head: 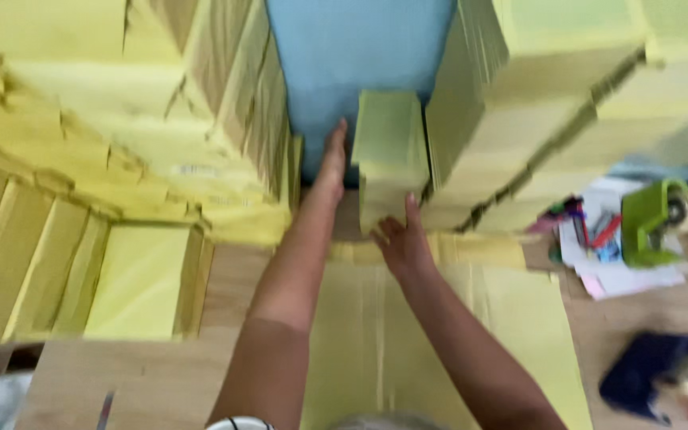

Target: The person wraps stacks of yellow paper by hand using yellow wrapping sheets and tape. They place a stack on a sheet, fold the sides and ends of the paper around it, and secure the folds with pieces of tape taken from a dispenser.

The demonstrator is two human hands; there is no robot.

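A stack of yellow-green paper sheets [390, 151] stands at the far middle of the wooden table [224, 287], in front of a blue wall. My left hand [332, 163] lies flat against the stack's left side, fingers stretched forward. My right hand [404, 239] presses on its near face, thumb up along the right edge. Both arms reach forward over flat yellow sheets [408, 334] lying on the table. The picture is blurred.
Tall piles of yellow paper [121, 119] rise on the left and more piles [535, 103] on the right. Lower stacks [65, 271] sit at the near left. At the right are a green tape dispenser [653, 223], pens and papers [591, 231], and a dark blue object [654, 382].
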